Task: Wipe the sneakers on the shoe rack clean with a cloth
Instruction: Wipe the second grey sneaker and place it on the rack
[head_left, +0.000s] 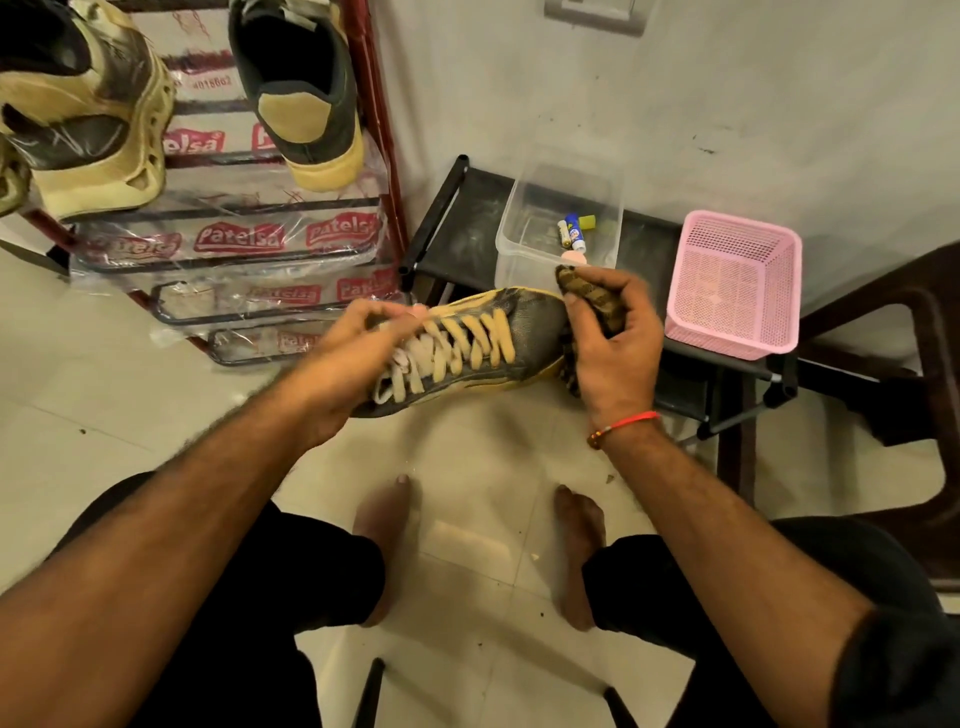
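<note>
Our left hand (358, 345) grips the sneaker (498, 338) mid-frame by its laced end; our right hand (615, 338) clutches the cloth (584, 291) against its toe.

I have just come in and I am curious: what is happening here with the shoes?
A seated person is cleaning a sneaker. The left hand holds it at the laces end, above the floor. The right hand has its grip on a patterned cloth pressed to the toe. Two more sneakers sit on the shoe rack.
</note>
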